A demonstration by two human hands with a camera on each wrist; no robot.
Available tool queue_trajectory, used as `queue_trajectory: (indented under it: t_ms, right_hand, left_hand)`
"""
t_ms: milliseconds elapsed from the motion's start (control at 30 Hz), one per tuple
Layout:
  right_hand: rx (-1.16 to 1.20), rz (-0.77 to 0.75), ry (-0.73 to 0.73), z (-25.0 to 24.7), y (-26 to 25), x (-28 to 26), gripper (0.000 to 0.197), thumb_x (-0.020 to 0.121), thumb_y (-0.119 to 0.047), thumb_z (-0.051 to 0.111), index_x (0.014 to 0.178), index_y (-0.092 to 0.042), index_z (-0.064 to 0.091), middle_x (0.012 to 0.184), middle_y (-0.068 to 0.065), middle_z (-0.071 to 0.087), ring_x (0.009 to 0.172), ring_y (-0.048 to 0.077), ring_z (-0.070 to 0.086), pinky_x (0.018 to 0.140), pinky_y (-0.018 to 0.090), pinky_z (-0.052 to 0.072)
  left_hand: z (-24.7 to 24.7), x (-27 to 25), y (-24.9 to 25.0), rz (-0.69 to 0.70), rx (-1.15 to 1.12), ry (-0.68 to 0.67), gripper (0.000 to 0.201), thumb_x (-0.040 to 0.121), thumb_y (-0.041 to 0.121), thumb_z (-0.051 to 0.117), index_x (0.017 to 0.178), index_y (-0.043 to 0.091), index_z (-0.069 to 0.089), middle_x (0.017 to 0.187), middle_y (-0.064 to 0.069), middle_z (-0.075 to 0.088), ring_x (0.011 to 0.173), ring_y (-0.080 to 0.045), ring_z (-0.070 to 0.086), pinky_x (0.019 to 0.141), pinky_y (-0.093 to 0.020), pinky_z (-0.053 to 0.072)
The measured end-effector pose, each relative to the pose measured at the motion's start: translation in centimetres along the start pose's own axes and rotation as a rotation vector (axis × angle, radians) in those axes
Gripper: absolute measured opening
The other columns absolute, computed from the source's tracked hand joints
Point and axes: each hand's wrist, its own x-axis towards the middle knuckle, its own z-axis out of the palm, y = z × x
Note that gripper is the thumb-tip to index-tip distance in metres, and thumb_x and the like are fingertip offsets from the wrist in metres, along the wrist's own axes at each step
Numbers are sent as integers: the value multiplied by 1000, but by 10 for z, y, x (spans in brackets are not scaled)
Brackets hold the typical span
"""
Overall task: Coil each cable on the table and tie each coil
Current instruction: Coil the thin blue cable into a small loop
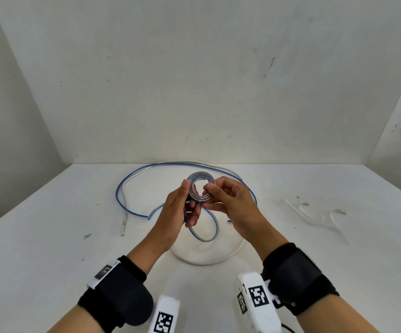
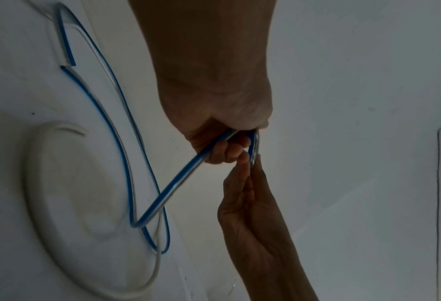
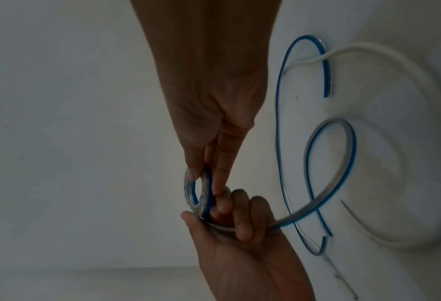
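Observation:
A flat blue-and-grey cable is wound into a small coil [image 1: 200,187] held above the table's middle. My left hand [image 1: 190,200] grips the coil's left side with thumb on top, its fingers curled over the trailing cable [image 3: 240,220]. My right hand [image 1: 209,195] pinches the coil's right side between thumb and fingers [image 3: 215,179]. The unwound cable [image 2: 178,179] drops to the table, makes a small loop [image 1: 205,230], then a wide arc [image 1: 122,188] towards the back wall. A white cable [image 1: 206,259] lies in a loose curve under my hands, one end [image 1: 123,227] at the left.
Several thin white strips [image 1: 315,212] lie on the white table [image 1: 50,248] at the right. Bare white walls close in the back and both sides. The blue cable's cut end [image 1: 229,221] rests just beneath my right hand.

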Motion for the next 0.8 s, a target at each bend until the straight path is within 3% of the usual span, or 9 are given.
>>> queue_trajectory:
  t_ms: [167, 300, 433, 567, 700, 800]
  right_hand:
    - [122, -18, 67, 6, 5, -3, 12, 91, -8, 61, 83, 0, 59, 78, 15, 65, 68, 18, 70, 67, 22, 58]
    - [177, -19, 129, 14, 16, -7, 11, 91, -9, 62, 87, 1, 59, 87, 23, 63, 70, 24, 72, 68, 26, 58]
    - [159, -15, 145, 15, 25, -12, 12, 92, -12, 62, 82, -5, 60, 90, 21, 67, 76, 24, 72, 70, 27, 58]
    - [-142, -5, 53, 2, 16, -7, 12, 89, -11, 66, 85, 0, 61, 78, 2, 70, 75, 14, 72, 60, 24, 56]
    - [-380, -26, -30, -12, -5, 0, 20, 84, -11, 71, 104, -8, 68, 86, 7, 71, 76, 14, 69, 64, 30, 60]
    - [-493, 48, -177, -16, -25, 1, 17, 84, -9, 71, 101, -6, 69, 86, 12, 70, 74, 15, 70, 62, 29, 60]
  left_hand:
    - [13, -5, -8, 88, 86, 48, 47, 96, 45, 37, 81, 0, 42, 53, -5, 38, 44, -15, 34, 42, -20, 28]
    - [15, -2, -15, 95, 175, 140, 36, 88, 51, 49, 90, 16, 43, 54, -1, 44, 45, -18, 39, 42, -22, 34]
    - [15, 1, -13, 50, 185, 144, 24, 100, 31, 41, 90, 11, 51, 54, 8, 47, 43, -15, 40, 41, -22, 33]
    - [4, 3, -8, -36, 215, 27, 28, 101, 28, 37, 83, 10, 50, 49, 8, 35, 43, -13, 32, 40, -20, 26]
    - [-11, 7, -3, -140, 276, -186, 27, 102, 27, 37, 80, 13, 44, 55, 0, 23, 41, -12, 26, 40, -20, 26]
    - [-18, 8, 3, -230, 292, -356, 24, 102, 29, 38, 86, 13, 46, 60, 0, 20, 44, -13, 25, 41, -19, 25]
